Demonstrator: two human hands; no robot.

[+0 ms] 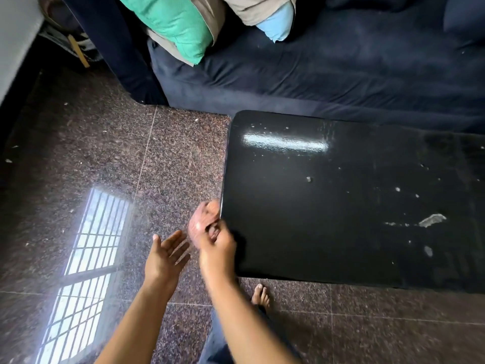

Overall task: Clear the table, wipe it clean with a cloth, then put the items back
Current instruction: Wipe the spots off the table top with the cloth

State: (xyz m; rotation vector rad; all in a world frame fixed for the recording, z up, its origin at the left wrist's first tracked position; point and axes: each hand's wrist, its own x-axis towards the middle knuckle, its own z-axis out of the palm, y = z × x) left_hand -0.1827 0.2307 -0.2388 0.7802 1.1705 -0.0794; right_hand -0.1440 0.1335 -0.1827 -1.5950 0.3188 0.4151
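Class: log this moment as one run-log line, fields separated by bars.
stage: wiping | right hand: grips pinkish cloth at left edge of glossy black table | left hand: open, palm up | tabletop: white specks

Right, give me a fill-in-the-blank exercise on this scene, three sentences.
1. The right hand grips a pinkish ____ at the edge of the table.
2. The left hand, palm up, holds ____.
3. The table top is ____ in colour.
Missing words: cloth; nothing; black.
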